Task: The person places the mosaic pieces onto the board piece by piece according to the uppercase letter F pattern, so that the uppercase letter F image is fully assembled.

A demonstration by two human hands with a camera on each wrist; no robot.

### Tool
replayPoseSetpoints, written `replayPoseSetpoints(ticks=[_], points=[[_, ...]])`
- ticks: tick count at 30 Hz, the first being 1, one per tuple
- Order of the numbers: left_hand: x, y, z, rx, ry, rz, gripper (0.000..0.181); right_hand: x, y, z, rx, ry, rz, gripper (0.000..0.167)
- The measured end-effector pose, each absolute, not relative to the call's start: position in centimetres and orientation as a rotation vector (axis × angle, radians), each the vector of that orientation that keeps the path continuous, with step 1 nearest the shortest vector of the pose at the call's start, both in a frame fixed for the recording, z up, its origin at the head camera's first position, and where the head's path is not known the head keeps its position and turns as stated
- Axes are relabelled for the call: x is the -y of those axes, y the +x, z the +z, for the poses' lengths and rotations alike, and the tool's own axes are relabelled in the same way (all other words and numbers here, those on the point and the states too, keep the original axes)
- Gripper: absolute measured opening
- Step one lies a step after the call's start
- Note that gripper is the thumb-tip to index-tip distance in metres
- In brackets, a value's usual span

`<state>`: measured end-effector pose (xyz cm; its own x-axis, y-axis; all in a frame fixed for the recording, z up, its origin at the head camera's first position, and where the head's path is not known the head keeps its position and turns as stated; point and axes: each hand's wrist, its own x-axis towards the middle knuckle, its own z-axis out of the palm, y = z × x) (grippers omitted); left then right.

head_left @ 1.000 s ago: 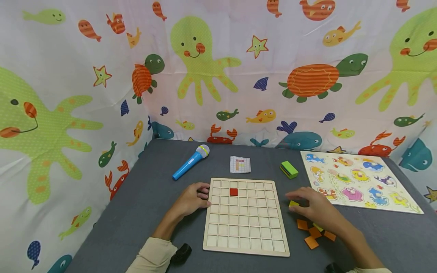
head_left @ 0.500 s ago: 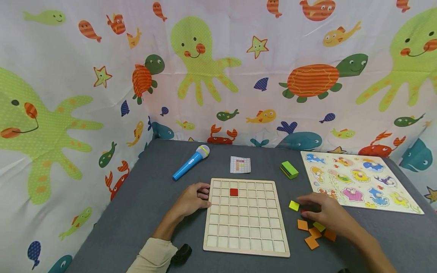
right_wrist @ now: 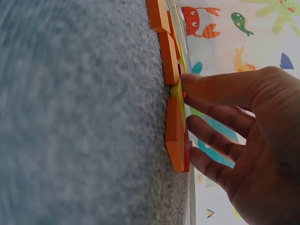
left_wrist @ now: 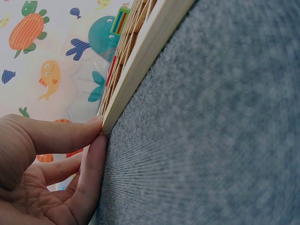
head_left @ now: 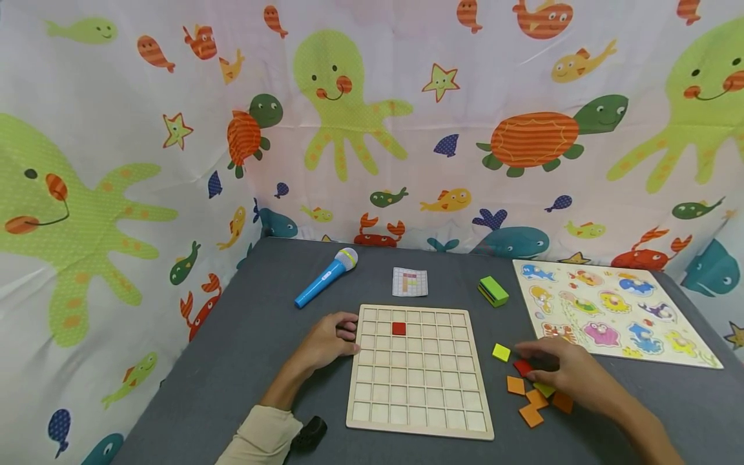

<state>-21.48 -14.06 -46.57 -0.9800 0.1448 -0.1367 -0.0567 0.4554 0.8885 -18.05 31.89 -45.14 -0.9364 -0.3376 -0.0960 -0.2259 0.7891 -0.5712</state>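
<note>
A: A white fabric curtain (head_left: 401, 58) printed with sea animals hangs behind the dark grey table (head_left: 221, 387). What about the left hand (head_left: 325, 339)?
B: The head view puts it at the left edge of the pale wooden grid board (head_left: 413, 374); only the left wrist view shows thumb and finger pinching the rim.
A: The right hand (head_left: 566, 371)?
B: Fingers parted and loosely bent, beside a square red tile (head_left: 524, 368) near flat orange tiles (head_left: 531, 415).
A: One red there?
B: From above. The right wrist view reveals another red piece (right_wrist: 187, 154) behind an orange one, near the fingertips.
</note>
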Motion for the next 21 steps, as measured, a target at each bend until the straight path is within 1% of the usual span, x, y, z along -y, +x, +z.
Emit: replayPoseSetpoints(ticks=[7, 21], points=[[14.01, -21.52, -46.74, -2.502, 0.064, 1.551, 0.06, -32.14, -17.91, -45.27, -2.764, -0.392, -0.861, 0.046], [14.03, -21.49, -46.65, -2.519, 0.062, 1.533, 0.059, -32.25, -18.08, -44.99, -2.761, -0.4, -0.809, 0.039]])
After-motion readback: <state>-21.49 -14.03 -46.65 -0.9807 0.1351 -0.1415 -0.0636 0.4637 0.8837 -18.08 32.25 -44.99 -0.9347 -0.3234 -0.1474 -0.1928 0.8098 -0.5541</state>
